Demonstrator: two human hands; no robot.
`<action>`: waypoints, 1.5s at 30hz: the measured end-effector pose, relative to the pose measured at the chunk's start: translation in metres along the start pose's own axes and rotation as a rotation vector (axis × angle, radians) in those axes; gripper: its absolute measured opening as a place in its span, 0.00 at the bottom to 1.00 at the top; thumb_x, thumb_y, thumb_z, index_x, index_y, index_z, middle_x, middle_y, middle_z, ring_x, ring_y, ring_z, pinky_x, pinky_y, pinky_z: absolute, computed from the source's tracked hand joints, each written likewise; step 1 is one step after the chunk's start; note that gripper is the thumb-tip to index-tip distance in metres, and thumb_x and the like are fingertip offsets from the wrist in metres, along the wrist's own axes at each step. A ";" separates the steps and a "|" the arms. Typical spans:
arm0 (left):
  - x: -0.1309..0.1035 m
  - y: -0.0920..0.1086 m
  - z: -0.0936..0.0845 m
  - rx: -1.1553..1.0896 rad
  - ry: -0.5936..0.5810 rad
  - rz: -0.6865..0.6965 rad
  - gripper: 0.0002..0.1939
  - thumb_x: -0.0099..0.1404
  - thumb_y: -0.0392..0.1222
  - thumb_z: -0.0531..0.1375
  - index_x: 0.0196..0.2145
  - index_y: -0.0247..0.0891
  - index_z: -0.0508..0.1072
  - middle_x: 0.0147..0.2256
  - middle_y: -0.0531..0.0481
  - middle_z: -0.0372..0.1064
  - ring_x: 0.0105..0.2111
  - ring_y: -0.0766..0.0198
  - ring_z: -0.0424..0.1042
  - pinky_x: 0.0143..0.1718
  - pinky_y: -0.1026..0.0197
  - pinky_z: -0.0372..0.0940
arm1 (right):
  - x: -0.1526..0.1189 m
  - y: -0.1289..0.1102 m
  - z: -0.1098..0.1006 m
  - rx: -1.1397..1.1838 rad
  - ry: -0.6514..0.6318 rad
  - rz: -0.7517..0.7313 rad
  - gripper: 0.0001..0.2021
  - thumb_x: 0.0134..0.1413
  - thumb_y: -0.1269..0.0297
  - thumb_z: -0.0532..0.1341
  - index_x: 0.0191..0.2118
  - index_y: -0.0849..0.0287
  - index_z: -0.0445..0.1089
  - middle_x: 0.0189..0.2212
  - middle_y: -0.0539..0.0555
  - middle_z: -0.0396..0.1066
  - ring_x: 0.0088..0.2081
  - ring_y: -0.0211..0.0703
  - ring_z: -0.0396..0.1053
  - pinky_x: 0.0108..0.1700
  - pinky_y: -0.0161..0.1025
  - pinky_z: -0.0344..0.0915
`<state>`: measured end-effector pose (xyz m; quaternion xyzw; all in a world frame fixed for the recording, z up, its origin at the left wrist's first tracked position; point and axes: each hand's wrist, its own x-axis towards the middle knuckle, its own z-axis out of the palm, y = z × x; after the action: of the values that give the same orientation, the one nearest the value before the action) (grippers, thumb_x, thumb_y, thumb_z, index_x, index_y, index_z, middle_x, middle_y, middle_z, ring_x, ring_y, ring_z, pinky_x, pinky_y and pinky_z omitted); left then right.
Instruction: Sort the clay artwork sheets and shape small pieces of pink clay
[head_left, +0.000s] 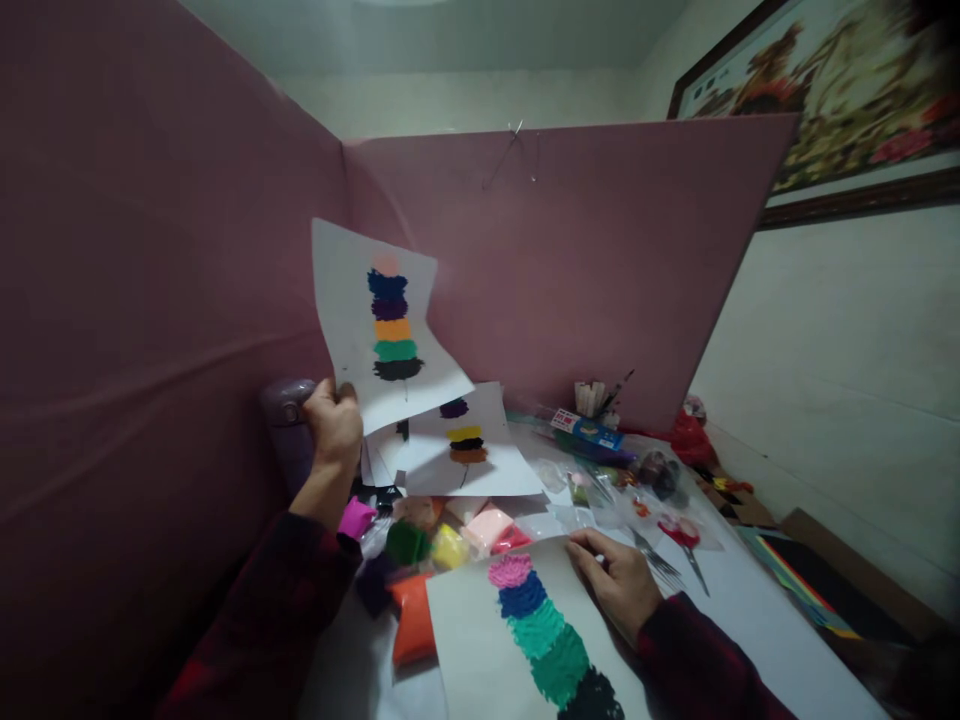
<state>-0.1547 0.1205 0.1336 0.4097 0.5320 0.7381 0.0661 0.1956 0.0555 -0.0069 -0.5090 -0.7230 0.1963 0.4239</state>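
My left hand (335,432) is closed on the lower left edge of a white sheet of paper (341,300), raised off the table and bent. Stacked colour patches run down it, from pale pink through blue, purple, orange and green to black. Closer to me, my right hand (613,572) pinches the top right corner of another white sheet (465,630). Pink, blue, turquoise, green and black textured patches cross that one. Behind both lies a third painted sheet (510,465), partly covered by the raised one.
Several coloured clay packets (414,620) lie mid-table. To the right are red-handled scissors (682,532), forks (660,562) and a blue-labelled package (586,428). A purple bottle (289,425) stands behind my left hand. Pink panels (570,270) wall the back and left.
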 end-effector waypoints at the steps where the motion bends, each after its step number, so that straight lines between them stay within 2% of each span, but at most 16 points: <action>1: -0.002 -0.001 0.004 -0.062 -0.054 -0.044 0.09 0.55 0.42 0.54 0.32 0.35 0.69 0.26 0.51 0.68 0.25 0.66 0.66 0.26 0.66 0.60 | 0.000 0.000 0.000 -0.003 -0.004 -0.001 0.16 0.57 0.54 0.53 0.29 0.58 0.72 0.23 0.51 0.71 0.25 0.41 0.67 0.26 0.34 0.60; 5: -0.020 -0.005 0.021 -0.277 -0.265 -0.210 0.14 0.49 0.46 0.59 0.32 0.34 0.70 0.24 0.51 0.69 0.22 0.65 0.67 0.26 0.63 0.63 | 0.001 0.001 -0.002 -0.044 -0.019 -0.020 0.16 0.57 0.54 0.52 0.30 0.58 0.72 0.23 0.52 0.71 0.25 0.41 0.67 0.26 0.34 0.60; 8: -0.033 -0.010 0.030 -0.377 -0.364 -0.299 0.17 0.43 0.46 0.63 0.31 0.34 0.71 0.23 0.51 0.70 0.22 0.64 0.68 0.27 0.62 0.64 | 0.002 0.001 -0.002 -0.060 -0.034 -0.015 0.16 0.57 0.54 0.52 0.30 0.58 0.72 0.23 0.52 0.72 0.24 0.41 0.67 0.26 0.34 0.60; 16: -0.046 -0.026 0.037 -0.394 -0.448 -0.439 0.19 0.40 0.45 0.66 0.31 0.32 0.72 0.22 0.54 0.69 0.20 0.67 0.65 0.23 0.66 0.58 | 0.001 -0.005 -0.001 -0.044 0.026 -0.014 0.17 0.56 0.54 0.52 0.28 0.57 0.72 0.22 0.52 0.72 0.25 0.41 0.67 0.26 0.34 0.59; 29: -0.055 -0.030 0.040 -0.271 -0.493 -0.456 0.21 0.40 0.47 0.64 0.32 0.31 0.72 0.24 0.52 0.70 0.20 0.67 0.65 0.21 0.66 0.57 | 0.001 -0.002 -0.003 -0.050 -0.034 -0.020 0.16 0.57 0.55 0.52 0.30 0.58 0.72 0.23 0.51 0.72 0.25 0.41 0.67 0.27 0.34 0.60; 33: -0.054 -0.036 0.041 -0.173 -0.497 -0.419 0.21 0.43 0.48 0.61 0.33 0.31 0.72 0.23 0.52 0.70 0.19 0.67 0.65 0.20 0.66 0.56 | 0.001 -0.004 -0.001 -0.035 0.004 -0.011 0.17 0.57 0.55 0.52 0.29 0.58 0.72 0.23 0.51 0.73 0.25 0.41 0.68 0.27 0.34 0.59; 36: -0.053 -0.045 0.042 -0.043 -0.493 -0.378 0.16 0.47 0.47 0.59 0.31 0.33 0.73 0.22 0.51 0.70 0.20 0.64 0.66 0.21 0.66 0.56 | 0.001 -0.003 -0.001 -0.027 -0.005 -0.007 0.17 0.57 0.54 0.52 0.30 0.58 0.73 0.23 0.52 0.72 0.26 0.42 0.68 0.27 0.35 0.61; 39: -0.050 -0.051 0.039 0.147 -0.462 -0.325 0.07 0.49 0.43 0.60 0.21 0.36 0.72 0.20 0.48 0.69 0.26 0.57 0.70 0.23 0.64 0.56 | 0.001 -0.002 -0.002 -0.030 -0.015 -0.005 0.17 0.57 0.53 0.52 0.29 0.58 0.72 0.23 0.53 0.72 0.26 0.43 0.68 0.27 0.35 0.61; 41: -0.045 -0.053 0.033 0.279 -0.417 -0.291 0.08 0.49 0.39 0.62 0.16 0.38 0.69 0.22 0.43 0.70 0.33 0.51 0.72 0.26 0.62 0.57 | 0.001 -0.001 -0.002 -0.031 -0.033 -0.006 0.17 0.57 0.53 0.52 0.29 0.58 0.72 0.23 0.52 0.72 0.26 0.43 0.68 0.27 0.35 0.62; 45: -0.029 -0.057 0.015 0.478 -0.340 -0.293 0.04 0.52 0.32 0.61 0.22 0.38 0.72 0.34 0.35 0.72 0.45 0.43 0.68 0.34 0.57 0.59 | 0.001 -0.001 -0.002 -0.012 -0.023 -0.005 0.17 0.56 0.52 0.52 0.29 0.58 0.72 0.23 0.52 0.71 0.26 0.42 0.68 0.27 0.35 0.62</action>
<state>-0.1453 0.1400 0.0719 0.4498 0.7250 0.4959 0.1614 0.1964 0.0554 -0.0050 -0.5075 -0.7302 0.1969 0.4129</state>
